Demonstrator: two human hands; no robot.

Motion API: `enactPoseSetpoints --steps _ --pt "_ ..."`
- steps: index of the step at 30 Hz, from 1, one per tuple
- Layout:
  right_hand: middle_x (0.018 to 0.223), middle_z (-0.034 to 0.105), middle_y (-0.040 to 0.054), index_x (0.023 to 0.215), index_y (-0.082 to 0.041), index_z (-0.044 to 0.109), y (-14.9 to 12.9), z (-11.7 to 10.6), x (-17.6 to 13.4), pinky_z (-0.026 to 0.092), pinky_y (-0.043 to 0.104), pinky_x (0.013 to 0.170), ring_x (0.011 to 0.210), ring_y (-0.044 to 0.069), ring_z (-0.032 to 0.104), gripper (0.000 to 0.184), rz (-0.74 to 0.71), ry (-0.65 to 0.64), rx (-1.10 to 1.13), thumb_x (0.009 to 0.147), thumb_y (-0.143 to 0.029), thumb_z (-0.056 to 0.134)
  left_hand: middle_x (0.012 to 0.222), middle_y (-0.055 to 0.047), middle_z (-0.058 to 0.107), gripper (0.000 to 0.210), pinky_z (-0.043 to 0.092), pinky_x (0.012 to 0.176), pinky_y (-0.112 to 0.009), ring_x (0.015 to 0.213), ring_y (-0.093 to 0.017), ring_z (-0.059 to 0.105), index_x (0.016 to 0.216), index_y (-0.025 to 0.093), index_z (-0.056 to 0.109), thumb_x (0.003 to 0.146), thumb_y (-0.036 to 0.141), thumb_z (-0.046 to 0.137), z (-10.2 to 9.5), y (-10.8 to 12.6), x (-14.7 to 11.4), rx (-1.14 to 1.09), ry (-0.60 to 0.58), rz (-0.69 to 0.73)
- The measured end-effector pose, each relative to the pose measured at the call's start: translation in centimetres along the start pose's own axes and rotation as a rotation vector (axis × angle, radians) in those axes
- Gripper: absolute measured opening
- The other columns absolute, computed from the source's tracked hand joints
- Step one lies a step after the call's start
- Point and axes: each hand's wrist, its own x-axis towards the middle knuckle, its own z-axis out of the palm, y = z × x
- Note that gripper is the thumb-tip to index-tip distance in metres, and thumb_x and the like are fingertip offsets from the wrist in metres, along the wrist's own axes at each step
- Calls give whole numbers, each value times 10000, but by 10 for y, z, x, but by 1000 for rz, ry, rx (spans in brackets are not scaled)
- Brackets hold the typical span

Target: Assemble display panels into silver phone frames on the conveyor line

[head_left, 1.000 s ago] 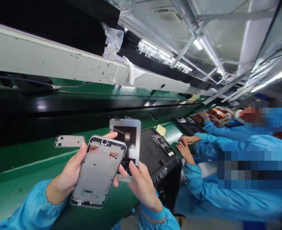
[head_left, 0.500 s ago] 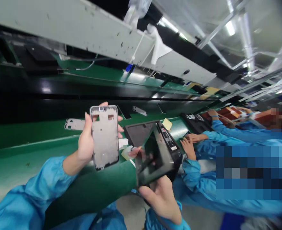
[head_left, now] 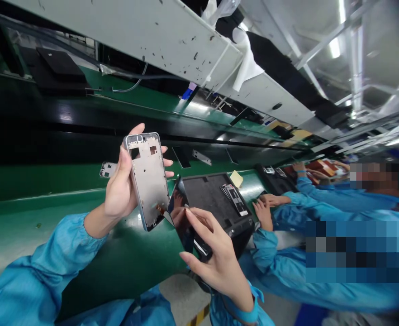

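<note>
My left hand (head_left: 120, 190) is wrapped round a silver phone frame (head_left: 147, 181), its inner side facing me. The frame stands tilted above the green bench, with square cutouts near its top. A glossy dark phone screen (head_left: 181, 210) is by the frame's lower right edge, turned at an angle. Its flex cable (head_left: 161, 209) reaches over the lower part of the frame. My right hand (head_left: 215, 246) grips the screen, index fingertip on the glossy face and thumb near the bottom edge. Part of the grip is hidden.
Beyond my right hand lies a black tray (head_left: 206, 190) with stacked phone parts (head_left: 235, 199) and a yellow note (head_left: 236, 179). Frames and a dark panel (head_left: 181, 157) rest along the green bench (head_left: 50, 217). A co-worker's hands (head_left: 265, 208) are at the right. A grey beam (head_left: 172, 50) crosses overhead.
My right hand has brought the screen left, up against the frame's lower right, and turned it. The flex cable now shows over the frame. My left hand has tilted the frame slightly.
</note>
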Motion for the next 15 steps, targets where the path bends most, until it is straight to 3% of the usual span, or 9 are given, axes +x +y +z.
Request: enactPoseSetpoints --steps 6,10,12,15 --pt "1446 574 123 1649 -375 436 2 2 16 583 462 1100 1307 299 648 683 13 -65 59 1020 -449 692 1275 -84 727 484 665 938 -487 1059 -275 778 1409 304 543 1019 573 641 -8 1 -1 101 -145 21" --pt "1389 574 123 1669 -376 390 6 31 26 625 447 1037 1200 267 691 721 38 102 283 1024 -513 680 1284 -84 709 488 673 827 -352 1073 -264 776 1368 302 573 968 525 743 -20 1 3 295 -299 20" --pt "1367 565 124 1681 -360 364 8 47 27 646 418 998 1133 235 713 733 76 197 392 1033 -536 658 1251 -92 717 503 660 796 -304 1067 -254 770 1338 283 602 929 498 798 -24 1 7 363 -305 32" --pt "1343 573 128 1679 -325 378 9 64 28 647 407 998 1132 230 712 751 150 214 435 1027 -580 649 1159 -96 730 492 652 805 -311 996 -242 765 1290 251 650 898 488 829 -22 3 9 441 -239 21"
